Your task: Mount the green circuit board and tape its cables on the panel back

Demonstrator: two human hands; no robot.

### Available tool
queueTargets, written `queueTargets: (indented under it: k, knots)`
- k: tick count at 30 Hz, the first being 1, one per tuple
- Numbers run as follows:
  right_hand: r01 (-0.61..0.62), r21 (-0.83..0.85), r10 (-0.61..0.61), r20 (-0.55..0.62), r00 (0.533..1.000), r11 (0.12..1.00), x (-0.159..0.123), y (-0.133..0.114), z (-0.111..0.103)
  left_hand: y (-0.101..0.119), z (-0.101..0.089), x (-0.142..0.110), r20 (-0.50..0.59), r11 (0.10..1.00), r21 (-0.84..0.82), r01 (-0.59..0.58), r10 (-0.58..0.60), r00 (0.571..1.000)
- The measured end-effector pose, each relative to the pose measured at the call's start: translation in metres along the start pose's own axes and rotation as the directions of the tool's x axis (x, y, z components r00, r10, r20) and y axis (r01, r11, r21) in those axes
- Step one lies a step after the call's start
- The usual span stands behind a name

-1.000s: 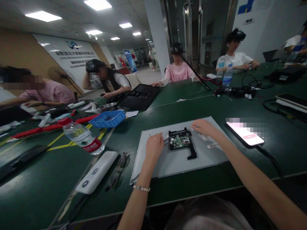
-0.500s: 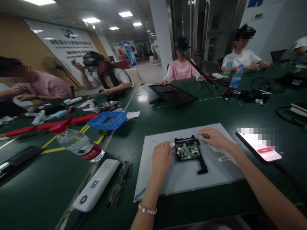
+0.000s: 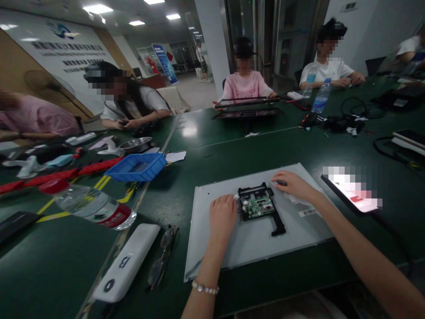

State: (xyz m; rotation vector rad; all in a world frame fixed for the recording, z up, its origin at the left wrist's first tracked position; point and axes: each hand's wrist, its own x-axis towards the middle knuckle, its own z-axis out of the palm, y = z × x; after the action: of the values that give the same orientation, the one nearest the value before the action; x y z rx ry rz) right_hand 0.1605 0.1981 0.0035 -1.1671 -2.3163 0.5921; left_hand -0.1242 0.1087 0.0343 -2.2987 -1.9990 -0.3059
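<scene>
Board (image 3: 258, 207) lies on grey panel (image 3: 252, 243), lower centre of the frame; left hand (image 3: 223, 217) bends beside it, hold unclear; right hand (image 3: 295, 185) pinches dark piece (image 3: 281, 182). Handling here seems to need lightness.

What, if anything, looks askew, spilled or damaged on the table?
Nothing clearly stands out. The red-capped bottle leans in the picture, though lens distortion may explain that, and no spill shows around it. The circuit board and black frame on the grey panel, between left hand and right hand, show no visible damage.
</scene>
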Motion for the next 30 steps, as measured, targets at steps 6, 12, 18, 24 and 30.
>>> queueTargets:
  k: [6, 12, 18, 24, 30]
  knots:
    - [-0.002, -0.013, 0.002, 0.001, 1.0, 1.0, -0.001, 0.008, 0.002, 0.005, 0.0, 0.002, 0.006, 0.999, 0.044, -0.013, 0.013, 1.0]
    - [0.026, -0.084, -0.026, 0.003, 1.0, 0.996, -0.004, 0.013, -0.001, 0.003, 0.007, 0.0, -0.024, 0.999, 0.051, -0.003, 0.005, 1.0]
    - [0.074, -0.126, -0.075, -0.002, 0.997, 0.989, -0.005, 0.02, 0.001, 0.009, 0.003, -0.003, -0.059, 0.995, 0.084, 0.052, -0.047, 0.997]
    - [0.037, -0.154, -0.034, 0.023, 0.999, 0.987, -0.005, 0.019, 0.0, 0.035, -0.001, 0.009, 0.009, 0.979, 0.167, 0.113, -0.116, 0.993]
    - [0.053, -0.132, -0.055, -0.011, 0.998, 0.99, 0.001, 0.024, 0.006, 0.055, 0.003, 0.02, 0.007, 0.962, 0.195, 0.19, -0.195, 0.981]
